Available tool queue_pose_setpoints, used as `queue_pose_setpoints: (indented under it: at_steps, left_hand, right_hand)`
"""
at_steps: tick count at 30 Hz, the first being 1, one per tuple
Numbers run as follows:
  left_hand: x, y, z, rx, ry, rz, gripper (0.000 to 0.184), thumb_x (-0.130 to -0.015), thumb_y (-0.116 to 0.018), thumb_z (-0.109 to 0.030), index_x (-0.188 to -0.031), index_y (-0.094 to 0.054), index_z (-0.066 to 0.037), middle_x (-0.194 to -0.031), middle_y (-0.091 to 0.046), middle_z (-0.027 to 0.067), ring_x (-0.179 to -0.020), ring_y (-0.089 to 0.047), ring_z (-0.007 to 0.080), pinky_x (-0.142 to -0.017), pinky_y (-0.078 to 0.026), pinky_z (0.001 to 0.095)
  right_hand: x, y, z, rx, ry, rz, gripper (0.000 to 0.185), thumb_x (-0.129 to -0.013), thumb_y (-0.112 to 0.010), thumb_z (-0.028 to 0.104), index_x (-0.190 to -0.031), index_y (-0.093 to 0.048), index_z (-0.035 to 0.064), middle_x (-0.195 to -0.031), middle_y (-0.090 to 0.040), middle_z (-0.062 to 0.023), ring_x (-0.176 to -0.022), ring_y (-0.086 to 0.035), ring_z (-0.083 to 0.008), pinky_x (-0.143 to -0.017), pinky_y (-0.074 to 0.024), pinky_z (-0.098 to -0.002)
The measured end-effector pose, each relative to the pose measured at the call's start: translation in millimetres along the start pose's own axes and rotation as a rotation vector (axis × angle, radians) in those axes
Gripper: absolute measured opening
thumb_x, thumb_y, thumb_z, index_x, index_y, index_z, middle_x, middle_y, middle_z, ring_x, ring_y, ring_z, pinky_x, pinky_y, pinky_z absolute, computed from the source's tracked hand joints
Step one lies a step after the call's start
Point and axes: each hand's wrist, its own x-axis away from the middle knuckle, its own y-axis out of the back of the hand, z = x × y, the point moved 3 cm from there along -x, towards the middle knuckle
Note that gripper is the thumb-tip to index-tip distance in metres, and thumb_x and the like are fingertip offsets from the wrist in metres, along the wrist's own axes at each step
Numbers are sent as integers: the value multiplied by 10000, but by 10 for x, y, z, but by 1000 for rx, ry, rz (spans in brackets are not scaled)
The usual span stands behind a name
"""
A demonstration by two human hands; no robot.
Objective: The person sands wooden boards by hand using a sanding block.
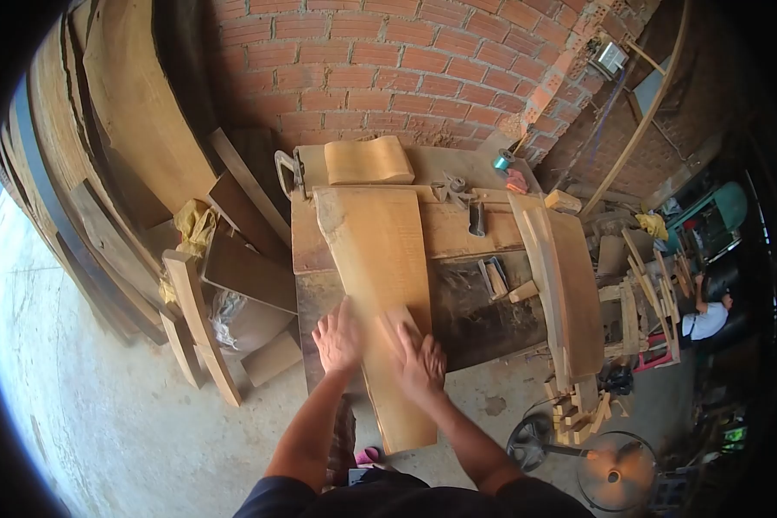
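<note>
Two hands: both are out over the long board (384,250), bare, the worker's forearms reaching in from the near end.
Right grip: the right hand (422,363) has its fingers down on a small block (398,320), holding it against the board's face; the hand is a little blurred.
Left grip: wide, with the left hand (337,338) laid at the board's left edge, fingers spread, holding nothing.
Board: flat on the surface (483,332), its near end jutting past the edge toward the worker.
Far end: a curved wooden piece (368,161) lies just beyond the board, a metal clamp (295,175) to its left.
Right of the board: a hand plane (493,278) sits beside a short offcut (523,292), then come the curved planks (570,289).
Left side: tall slabs (138,99) lean together near the brick wall (354,78).
Off right: a fan (614,475) stands low down, and another person (706,320) is well apart from us.
</note>
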Motion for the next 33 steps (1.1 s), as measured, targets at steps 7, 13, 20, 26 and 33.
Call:
queue_pose_setpoints:
  at_steps: [7, 13, 20, 26, 33]
  left_hand:
    - [-49, -11, 35, 19, -11, 33, 553, -959, -437, -355, -1486, -398, -193, -1359, -524, 98, -1206, -473, 326, -1030, -325, 521]
    - [-48, -23, 63, 11, -21, 30, 546, -972, -437, -365, -1493, -391, -207, -1268, -551, 107, -1149, -490, 331, -1015, -334, 524]
    - [-16, 35, 9, 90, 27, 28, 509, -956, -442, -373, -1433, -458, -196, -1342, -540, 103, -1247, -463, 331, -1064, -310, 496]
    - [49, -29, 84, 25, -62, -38, 480, -959, -511, -426, -1368, -521, -174, -1346, -530, 65, -1239, -450, 297, -1050, -320, 454]
    - [34, -19, 59, 26, -58, -26, 565, -916, -553, -480, -1369, -521, -144, -1371, -515, 73, -1258, -436, 313, -1064, -309, 468]
  right_hand:
    - [-2608, -130, -16, -80, -171, -51, 714, -901, -600, 372, -1517, -252, 281, -1210, -475, -251, -1086, -552, -407, -868, -493, -503]
    - [-3023, -181, -39, -79, -329, -36, 784, -876, -641, 361, -1537, -225, 295, -1234, -458, -261, -1111, -542, -420, -883, -500, -488]
    - [-630, -120, 68, -59, -159, -89, 757, -869, -643, 355, -1532, -280, 308, -1174, -476, -236, -1070, -512, -411, -876, -437, -547]
    - [1422, 63, 170, -36, -156, -25, 688, -878, -646, 359, -1505, -365, 328, -1058, -494, -185, -921, -515, -360, -752, -416, -505]
    - [1385, 22, 102, 10, -113, -95, 639, -883, -644, 395, -1476, -407, 394, -1043, -509, -164, -852, -529, -353, -704, -417, -500]
